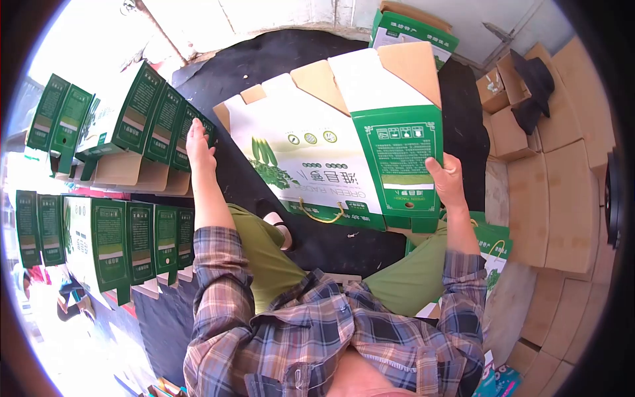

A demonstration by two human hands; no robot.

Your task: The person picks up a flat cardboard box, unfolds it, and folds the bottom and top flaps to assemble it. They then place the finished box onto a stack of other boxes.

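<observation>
While box (311,155) is gripped by right hand (448,182): apparently being positioned
Left hand (200,147): placed beside green cartons (157,126), grip unclear
Box: steadying probably needed next

Carton (317,149) I hold: smooth printed cardboard, matt brown flaps (321,86)
Its handle (321,221): cord
My shirt (297,337): woven cloth
Floor sheet (463,119): matt
Stacked boxes (562,198): plain cardboard

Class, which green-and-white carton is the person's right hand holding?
The large central carton, in front of the person: the right hand grips its green side panel. No other carton is in that hand.
</observation>
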